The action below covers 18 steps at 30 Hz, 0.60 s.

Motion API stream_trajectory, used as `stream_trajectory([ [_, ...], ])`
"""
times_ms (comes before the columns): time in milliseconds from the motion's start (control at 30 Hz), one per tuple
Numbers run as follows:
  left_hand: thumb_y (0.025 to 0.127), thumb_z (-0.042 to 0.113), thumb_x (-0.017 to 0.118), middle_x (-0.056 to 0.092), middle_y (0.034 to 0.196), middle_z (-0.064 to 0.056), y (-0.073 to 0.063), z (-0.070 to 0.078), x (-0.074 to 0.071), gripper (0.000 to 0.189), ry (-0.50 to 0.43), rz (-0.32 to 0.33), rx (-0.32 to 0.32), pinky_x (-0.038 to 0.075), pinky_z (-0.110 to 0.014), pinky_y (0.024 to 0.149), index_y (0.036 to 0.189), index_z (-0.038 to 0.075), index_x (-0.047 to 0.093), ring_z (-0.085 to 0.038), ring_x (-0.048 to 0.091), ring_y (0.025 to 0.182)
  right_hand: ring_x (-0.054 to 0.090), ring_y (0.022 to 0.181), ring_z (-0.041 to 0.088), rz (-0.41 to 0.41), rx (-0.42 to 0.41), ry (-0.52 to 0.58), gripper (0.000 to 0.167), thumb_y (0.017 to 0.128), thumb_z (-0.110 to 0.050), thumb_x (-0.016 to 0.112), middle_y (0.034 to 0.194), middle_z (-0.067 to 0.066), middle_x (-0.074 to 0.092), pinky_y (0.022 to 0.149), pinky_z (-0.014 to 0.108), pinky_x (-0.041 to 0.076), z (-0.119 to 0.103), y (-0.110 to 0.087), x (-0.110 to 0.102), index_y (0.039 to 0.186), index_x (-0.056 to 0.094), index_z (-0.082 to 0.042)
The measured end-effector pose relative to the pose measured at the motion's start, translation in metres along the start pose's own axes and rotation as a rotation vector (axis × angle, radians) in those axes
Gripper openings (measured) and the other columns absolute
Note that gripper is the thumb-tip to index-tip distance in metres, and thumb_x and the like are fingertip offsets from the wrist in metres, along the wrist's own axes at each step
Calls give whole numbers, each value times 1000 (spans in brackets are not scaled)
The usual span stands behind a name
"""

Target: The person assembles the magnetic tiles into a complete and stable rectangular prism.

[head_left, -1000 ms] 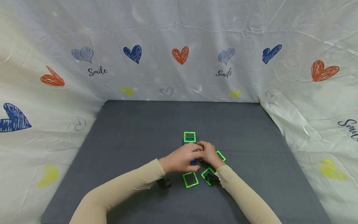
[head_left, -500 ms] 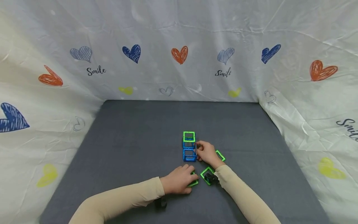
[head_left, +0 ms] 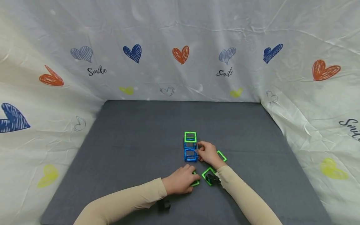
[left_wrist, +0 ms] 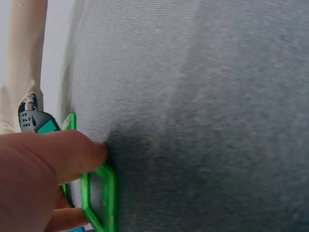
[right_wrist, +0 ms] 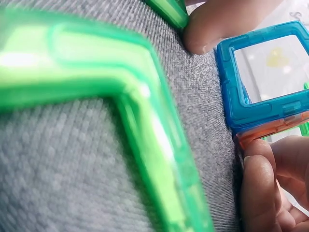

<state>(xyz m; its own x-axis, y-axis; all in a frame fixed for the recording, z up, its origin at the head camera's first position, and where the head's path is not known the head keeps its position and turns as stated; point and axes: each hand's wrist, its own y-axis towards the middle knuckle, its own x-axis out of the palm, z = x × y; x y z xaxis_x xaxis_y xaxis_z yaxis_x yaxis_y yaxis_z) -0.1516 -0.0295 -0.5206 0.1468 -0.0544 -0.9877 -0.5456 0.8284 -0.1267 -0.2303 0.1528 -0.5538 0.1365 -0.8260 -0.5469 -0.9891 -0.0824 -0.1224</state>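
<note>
My left hand [head_left: 181, 180] pinches a green square magnetic tile [left_wrist: 110, 198] near the table's front; its thumb lies over one edge, and the hand covers much of the tile in the head view. Ahead stands a row of joined magnetic tiles, blue [head_left: 191, 150] at the near end with a green square [head_left: 190, 132] at the far end. Along its right side my right hand [head_left: 208, 154] pinches an orange tile [right_wrist: 270, 129] against the blue frame. The right wrist view shows these fingertips low on the orange edge.
Beneath the right wrist lies a loose green tile [head_left: 205, 172]. Another green tile [head_left: 223, 154] lies right of the right hand, partly hidden by it. Dark grey cloth [head_left: 140, 131] covers the table; a white printed curtain [head_left: 157, 75] encloses its back and sides.
My left hand has left the blue row and come toward the table's front, onto the green tile lying there. The right hand stays at the row's right side.
</note>
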Motion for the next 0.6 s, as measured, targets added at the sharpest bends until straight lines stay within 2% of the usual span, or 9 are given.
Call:
stream_trajectory([
  [167,88,29,78,61,112,0,1,1,-3,37,-1,-18,-7,41,-22,60,124,28,71,-10,43,81,62,49,13,-2,13,7,33,96,-5,66,70,7,69,49,29,55,-1,-1,-1,129,65,-1],
  [367,84,26,79,60,112,-1,-2,-1,-4,38,-38,-27,20,40,-23,60,121,28,72,-10,42,80,62,49,13,-7,18,5,31,96,-6,66,69,6,69,49,28,55,-2,-2,-1,127,66,-3],
  [600,84,26,79,61,120,-2,-6,-5,-5,39,-123,-32,56,45,-23,69,122,29,70,-10,49,91,62,50,13,-2,17,0,32,96,-5,66,70,6,69,49,29,55,-2,-2,0,128,66,-3],
])
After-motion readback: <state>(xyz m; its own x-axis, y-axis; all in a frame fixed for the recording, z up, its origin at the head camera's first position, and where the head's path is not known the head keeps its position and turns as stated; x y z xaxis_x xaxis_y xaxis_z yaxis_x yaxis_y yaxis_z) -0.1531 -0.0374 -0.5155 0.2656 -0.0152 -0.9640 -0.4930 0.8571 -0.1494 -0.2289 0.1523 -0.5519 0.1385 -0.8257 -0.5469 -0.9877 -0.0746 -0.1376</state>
